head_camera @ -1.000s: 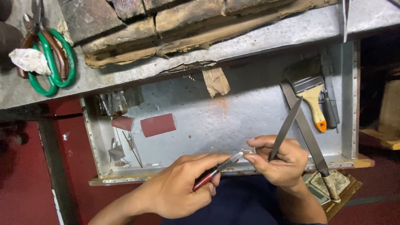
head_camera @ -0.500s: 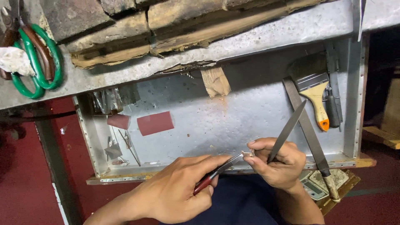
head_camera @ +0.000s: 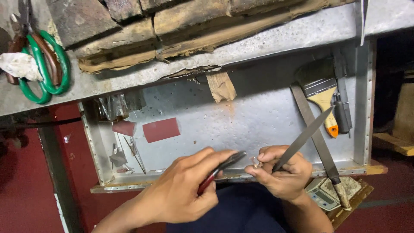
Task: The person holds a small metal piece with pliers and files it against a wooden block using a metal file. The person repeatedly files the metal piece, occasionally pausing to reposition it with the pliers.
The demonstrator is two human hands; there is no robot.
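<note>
**Two hands meet over an open metal drawer**

Beyond both hands, the grey workbench spans the top of the view, with worn wooden blocks stacked along it. Just under the hands lies the open metal drawer, its front lip touching the knuckles' far side.

The left hand is curled shut around red-handled pliers, whose dark jaws point toward the right hand. The right hand is also closed: a long dark file is gripped in it and slants up and away to the right, while its thumb and forefinger pinch a small pale piece, too small to identify, just off the pliers' tip.

Far to the left of the left hand, green-handled shears rest on the bench. Beyond the right hand, a paintbrush lies in the drawer. Beyond the left hand sits a reddish sandpaper sheet. Just right of the right wrist is a small pocket scale.
</note>
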